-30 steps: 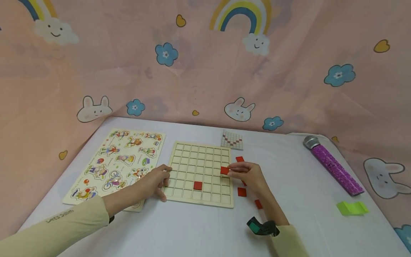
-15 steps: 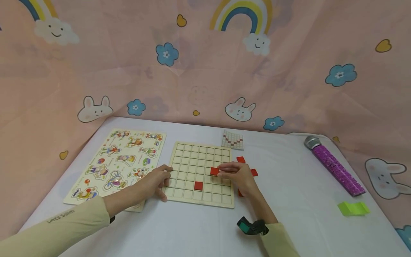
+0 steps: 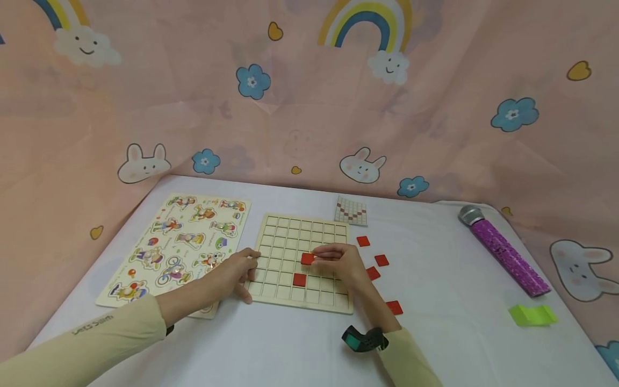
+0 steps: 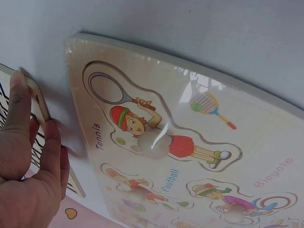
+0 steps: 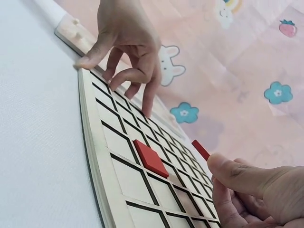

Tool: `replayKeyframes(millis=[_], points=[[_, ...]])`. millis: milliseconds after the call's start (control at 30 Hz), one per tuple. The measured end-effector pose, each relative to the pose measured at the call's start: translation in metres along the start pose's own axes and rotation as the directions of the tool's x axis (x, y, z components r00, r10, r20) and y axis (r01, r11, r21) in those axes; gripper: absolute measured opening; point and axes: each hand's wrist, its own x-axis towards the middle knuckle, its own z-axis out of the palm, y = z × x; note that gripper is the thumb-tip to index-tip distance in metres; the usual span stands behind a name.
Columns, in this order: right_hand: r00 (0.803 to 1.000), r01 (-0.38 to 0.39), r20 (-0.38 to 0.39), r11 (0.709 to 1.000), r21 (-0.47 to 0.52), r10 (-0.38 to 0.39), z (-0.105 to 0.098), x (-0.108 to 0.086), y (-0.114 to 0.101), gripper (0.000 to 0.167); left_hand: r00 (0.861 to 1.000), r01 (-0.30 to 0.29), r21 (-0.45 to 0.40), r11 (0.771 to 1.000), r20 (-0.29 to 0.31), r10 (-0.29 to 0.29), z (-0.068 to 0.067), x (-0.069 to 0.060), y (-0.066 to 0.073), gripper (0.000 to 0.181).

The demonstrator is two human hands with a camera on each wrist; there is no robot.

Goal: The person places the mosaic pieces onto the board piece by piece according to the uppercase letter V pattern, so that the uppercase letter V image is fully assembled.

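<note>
A wooden grid board (image 3: 285,242) lies on the white table. My left hand (image 3: 232,274) holds its left edge; in the left wrist view, the thumb and fingertips of that hand (image 4: 33,166) lie against the board's rim. Between thumb and fingers my right hand (image 3: 343,263) pinches a red square tile (image 3: 307,259) above the middle of the board. The right wrist view has this tile (image 5: 200,149) tilted and raised over the grid. Another red tile (image 3: 299,280) sits on a lower square of the board. Several loose red tiles (image 3: 381,260) lie right of the board.
A small pattern card (image 3: 351,210) with marked squares lies behind the board. To the left is a knobbed picture puzzle (image 3: 181,247), partly under my left arm. On the right are a purple glittery microphone (image 3: 508,257) and a green piece (image 3: 533,315). A patterned cloth (image 3: 295,118) hangs behind.
My right hand has moved left over the board with the pinched red tile. The loose tiles at the right are now uncovered. My left hand stays at the board's edge.
</note>
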Motion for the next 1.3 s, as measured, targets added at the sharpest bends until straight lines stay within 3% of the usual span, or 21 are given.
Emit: replayKeyframes(millis=[267, 533, 867, 1300], points=[[0.999, 0.028, 0.032, 0.999, -0.043, -0.027, 0.013, 0.003, 0.003, 0.027, 1.000, 0.012, -0.018, 1.000, -0.001, -0.012, 0.001, 0.000, -0.002, 0.040], [0.999, 0.047, 0.028, 0.994, -0.103, -0.044, 0.021, 0.006, 0.005, 0.027, 1.000, -0.023, -0.037, 0.999, -0.002, 0.023, 0.000, 0.000, -0.005, 0.041], [0.994, 0.106, 0.055, 0.978, -0.181, -0.098, 0.029, 0.009, 0.002, 0.023, 0.999, 0.041, -0.102, 0.994, 0.004, -0.040, 0.002, 0.000, -0.001, 0.041], [0.979, 0.197, 0.103, 0.951, -0.238, -0.177, 0.035, 0.011, 0.000, 0.022, 0.999, 0.037, -0.063, 0.997, -0.005, -0.037, 0.002, 0.000, -0.001, 0.041]])
